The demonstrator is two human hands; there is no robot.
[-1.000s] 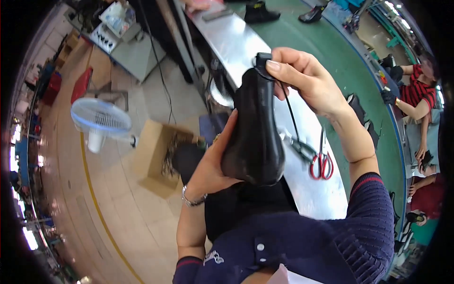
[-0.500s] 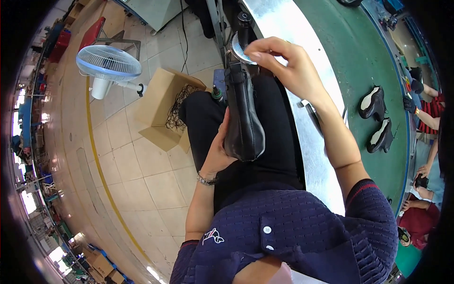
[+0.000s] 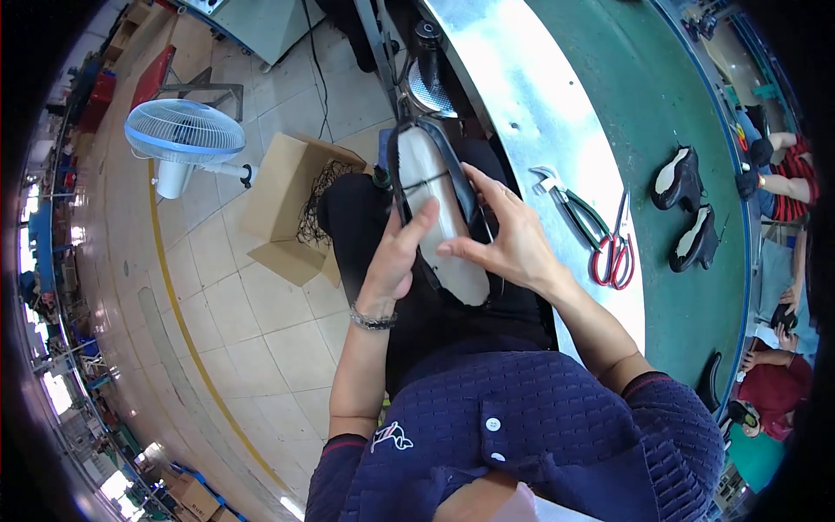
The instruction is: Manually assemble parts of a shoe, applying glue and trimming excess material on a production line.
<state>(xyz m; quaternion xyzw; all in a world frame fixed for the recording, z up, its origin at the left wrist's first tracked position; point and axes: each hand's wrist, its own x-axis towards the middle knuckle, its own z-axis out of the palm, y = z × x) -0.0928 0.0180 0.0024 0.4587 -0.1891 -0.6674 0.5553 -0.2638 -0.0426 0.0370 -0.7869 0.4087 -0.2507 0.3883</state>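
Observation:
Over my lap, a black shoe upper on a last point(image 3: 452, 248) lies with its pale bottom turned up; black edges stand around it. A thin dark line crosses that bottom near the middle. My left hand point(image 3: 390, 261) is closed on the left side, its thumb pressed on the pale bottom. My right hand point(image 3: 513, 239) grips the right edge, thumb on the bottom and fingers over the black side. The fingers under the left side are hidden. Green-handled pincers point(image 3: 574, 209) and red-handled scissors point(image 3: 615, 252) lie on the metal bench beside my right hand.
Two black shoes point(image 3: 677, 178) rest on the green belt point(image 3: 609, 70) past the metal bench point(image 3: 513, 96). On my left are a cardboard box point(image 3: 277, 196) of black cords and a white-blue fan point(image 3: 184, 130). A dark post point(image 3: 428, 56) stands ahead. Other people work at far right.
The shoe has been turned from its black upper side to its pale bottom. My right hand came down from the post to the shoe's right edge, uncovering the pincers and scissors.

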